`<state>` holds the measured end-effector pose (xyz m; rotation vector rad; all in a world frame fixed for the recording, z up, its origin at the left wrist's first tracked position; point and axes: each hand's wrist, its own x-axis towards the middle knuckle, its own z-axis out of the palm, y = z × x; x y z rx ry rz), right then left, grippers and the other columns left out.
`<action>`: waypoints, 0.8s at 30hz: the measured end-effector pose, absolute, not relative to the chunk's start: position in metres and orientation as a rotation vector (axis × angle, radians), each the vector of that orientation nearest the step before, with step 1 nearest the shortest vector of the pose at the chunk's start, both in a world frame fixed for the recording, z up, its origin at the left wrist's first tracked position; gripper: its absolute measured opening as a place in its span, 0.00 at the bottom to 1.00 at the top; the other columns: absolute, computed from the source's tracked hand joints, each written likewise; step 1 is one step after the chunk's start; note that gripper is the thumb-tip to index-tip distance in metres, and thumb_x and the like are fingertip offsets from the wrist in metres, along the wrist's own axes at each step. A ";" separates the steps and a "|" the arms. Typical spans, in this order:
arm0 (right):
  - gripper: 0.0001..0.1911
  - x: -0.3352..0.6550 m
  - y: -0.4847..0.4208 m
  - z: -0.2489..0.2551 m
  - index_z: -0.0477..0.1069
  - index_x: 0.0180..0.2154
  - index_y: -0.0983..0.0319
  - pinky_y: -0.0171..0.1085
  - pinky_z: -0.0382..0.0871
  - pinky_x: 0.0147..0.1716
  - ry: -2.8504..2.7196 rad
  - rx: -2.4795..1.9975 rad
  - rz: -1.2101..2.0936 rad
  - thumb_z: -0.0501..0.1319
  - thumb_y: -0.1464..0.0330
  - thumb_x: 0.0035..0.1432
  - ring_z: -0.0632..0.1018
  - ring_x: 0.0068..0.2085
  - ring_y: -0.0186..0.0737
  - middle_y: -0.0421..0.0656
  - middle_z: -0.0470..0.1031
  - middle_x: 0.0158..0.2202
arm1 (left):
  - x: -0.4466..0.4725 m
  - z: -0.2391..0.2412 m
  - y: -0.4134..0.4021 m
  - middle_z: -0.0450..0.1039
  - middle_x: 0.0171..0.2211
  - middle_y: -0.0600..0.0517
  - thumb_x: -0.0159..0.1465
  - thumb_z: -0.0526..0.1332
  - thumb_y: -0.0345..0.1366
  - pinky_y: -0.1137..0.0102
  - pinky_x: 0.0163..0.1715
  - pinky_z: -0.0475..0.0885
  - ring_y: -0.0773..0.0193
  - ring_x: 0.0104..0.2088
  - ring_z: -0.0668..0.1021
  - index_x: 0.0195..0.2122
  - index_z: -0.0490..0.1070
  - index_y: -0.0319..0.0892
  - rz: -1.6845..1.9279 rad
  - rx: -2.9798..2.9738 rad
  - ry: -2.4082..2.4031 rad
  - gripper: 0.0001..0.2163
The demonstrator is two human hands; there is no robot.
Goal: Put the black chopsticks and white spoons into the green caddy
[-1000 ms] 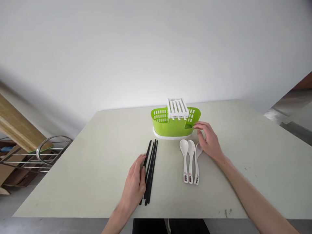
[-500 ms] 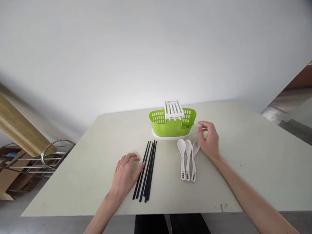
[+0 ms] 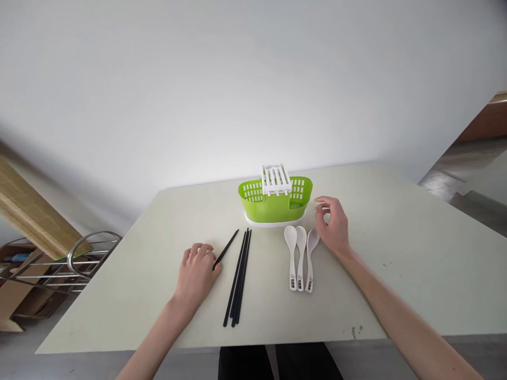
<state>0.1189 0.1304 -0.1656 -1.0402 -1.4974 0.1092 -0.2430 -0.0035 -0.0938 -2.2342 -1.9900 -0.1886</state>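
My left hand [image 3: 198, 272] is closed around black chopsticks [image 3: 227, 247]; their near ends are hidden under the palm, and they look like a pair pressed together. Several more black chopsticks [image 3: 239, 282] lie side by side on the table, just right of that hand. My right hand [image 3: 332, 224] rests with fingers loosely curled and apart, nothing in it. It is beside the bowl of the rightmost of three white spoons [image 3: 300, 258], which lie with handles toward me. Behind them stands a green cutlery basket [image 3: 269, 211] with a white slatted rack [image 3: 276, 180] across its middle.
The pale table [image 3: 130, 295] reaches back to a white wall [image 3: 253, 84]. On the floor at left are a metal rack [image 3: 75, 269], cardboard boxes [image 3: 24, 295] and a leaning rolled bamboo mat [image 3: 35, 206].
My left hand has closed on chopsticks and drawn them left, away from the others. My right hand stays by the spoons. The whole view has shifted slightly.
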 end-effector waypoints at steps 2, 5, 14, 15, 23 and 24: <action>0.13 0.119 0.130 -0.164 0.69 0.52 0.56 0.46 0.77 0.40 -1.495 -1.037 0.111 0.53 0.71 0.68 0.79 0.41 0.44 0.49 0.75 0.50 | -0.248 -0.092 0.002 0.83 0.41 0.40 0.63 0.58 0.35 0.46 0.50 0.74 0.38 0.52 0.79 0.28 0.78 0.47 -0.167 -2.245 -1.974 0.10; 0.13 0.119 0.130 -0.163 0.69 0.51 0.56 0.46 0.77 0.39 -1.492 -1.034 0.112 0.53 0.70 0.68 0.79 0.41 0.44 0.49 0.75 0.50 | -0.255 -0.088 0.009 0.82 0.33 0.40 0.64 0.59 0.39 0.49 0.49 0.74 0.39 0.50 0.81 0.30 0.78 0.48 -0.271 -2.266 -1.980 0.09; 0.14 0.117 0.127 -0.160 0.69 0.52 0.56 0.46 0.77 0.40 -1.493 -1.015 0.103 0.53 0.71 0.68 0.79 0.41 0.44 0.49 0.75 0.50 | -0.259 -0.036 0.016 0.85 0.42 0.48 0.71 0.56 0.51 0.65 0.34 0.76 0.50 0.41 0.87 0.44 0.70 0.49 -0.883 -2.138 -2.266 0.13; 0.14 0.117 0.126 -0.159 0.69 0.52 0.56 0.46 0.77 0.40 -1.494 -1.011 0.103 0.53 0.71 0.68 0.79 0.41 0.44 0.49 0.75 0.50 | -0.256 -0.032 0.016 0.85 0.43 0.49 0.71 0.57 0.53 0.67 0.32 0.76 0.51 0.42 0.87 0.44 0.68 0.49 -1.046 -2.120 -2.266 0.14; 0.13 0.113 0.121 -0.155 0.69 0.52 0.55 0.47 0.78 0.40 -1.514 -0.989 0.086 0.53 0.70 0.70 0.79 0.42 0.45 0.49 0.76 0.50 | -0.239 -0.054 0.018 0.85 0.43 0.49 0.71 0.61 0.53 0.64 0.39 0.81 0.51 0.43 0.87 0.47 0.68 0.47 -1.513 -2.075 -2.246 0.15; 0.13 0.112 0.120 -0.155 0.69 0.52 0.55 0.47 0.78 0.40 -1.521 -0.984 0.084 0.53 0.70 0.70 0.79 0.42 0.45 0.49 0.76 0.50 | -0.240 -0.059 0.019 0.85 0.43 0.49 0.70 0.61 0.53 0.63 0.40 0.81 0.51 0.44 0.87 0.47 0.68 0.48 -1.518 -2.075 -2.242 0.15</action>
